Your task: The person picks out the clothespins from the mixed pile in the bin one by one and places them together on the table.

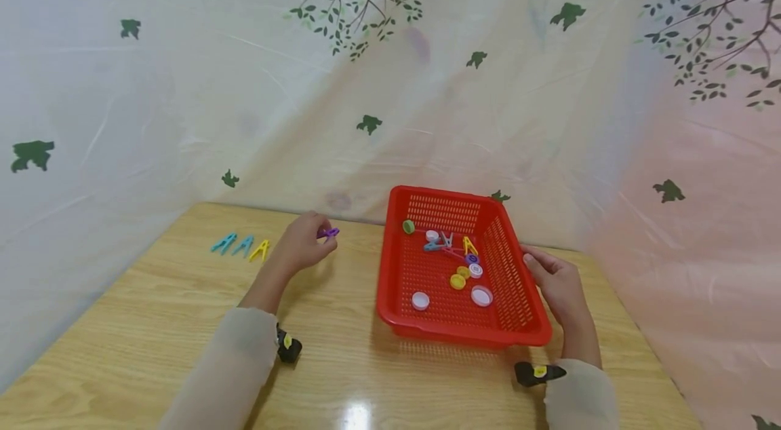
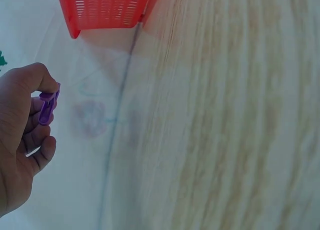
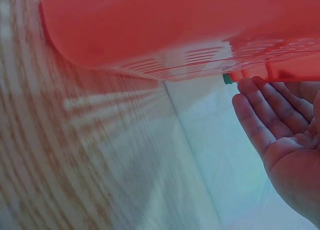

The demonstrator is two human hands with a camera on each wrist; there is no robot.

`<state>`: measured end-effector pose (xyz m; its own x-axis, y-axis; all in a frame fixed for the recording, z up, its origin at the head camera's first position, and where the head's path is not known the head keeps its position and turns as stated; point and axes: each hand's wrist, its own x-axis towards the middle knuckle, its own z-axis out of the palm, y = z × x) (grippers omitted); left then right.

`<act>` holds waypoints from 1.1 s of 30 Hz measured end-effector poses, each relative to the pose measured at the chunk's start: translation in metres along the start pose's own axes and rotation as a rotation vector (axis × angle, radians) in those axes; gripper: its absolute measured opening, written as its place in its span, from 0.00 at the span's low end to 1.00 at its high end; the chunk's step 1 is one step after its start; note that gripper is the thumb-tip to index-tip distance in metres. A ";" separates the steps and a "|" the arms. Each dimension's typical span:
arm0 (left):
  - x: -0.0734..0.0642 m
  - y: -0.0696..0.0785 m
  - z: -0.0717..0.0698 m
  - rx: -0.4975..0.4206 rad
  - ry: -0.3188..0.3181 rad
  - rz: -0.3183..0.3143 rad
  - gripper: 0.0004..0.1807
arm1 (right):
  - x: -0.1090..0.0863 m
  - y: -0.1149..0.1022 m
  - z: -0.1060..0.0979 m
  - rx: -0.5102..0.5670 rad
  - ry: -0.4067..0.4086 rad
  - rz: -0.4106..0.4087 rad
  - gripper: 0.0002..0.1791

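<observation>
Pale sleeves [image 1: 213,369] reach over the table [image 1: 335,348]: the left hand [image 1: 302,241], grip narrow, pinches a purple clothespin [image 1: 330,233] left of the red basket [image 1: 451,331], which the right hand [image 1: 560,286] loosely touches. Best keep that pinch light, basket steady.

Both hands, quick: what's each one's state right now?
Left hand: closed, pinching a purple clothespin.
Right hand: open, fingers nearly straight at the right side of the red basket; a firm grip there cannot be told.

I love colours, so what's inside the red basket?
White, yellow, green and purple caps, plus yellow, blue, pink and grey clips. What's covered where they overlap, I can't see.
</observation>
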<state>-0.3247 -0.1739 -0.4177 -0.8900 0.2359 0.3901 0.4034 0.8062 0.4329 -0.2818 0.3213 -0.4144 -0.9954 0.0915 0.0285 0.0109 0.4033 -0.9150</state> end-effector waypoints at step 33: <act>-0.039 -0.026 -0.017 0.002 0.101 -0.332 0.19 | 0.000 -0.001 0.000 0.004 -0.006 -0.007 0.33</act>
<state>-0.2965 -0.2131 -0.4307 -0.9471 -0.0946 0.3066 0.0945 0.8309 0.5484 -0.2816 0.3210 -0.4140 -0.9960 0.0836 0.0322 0.0040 0.3999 -0.9166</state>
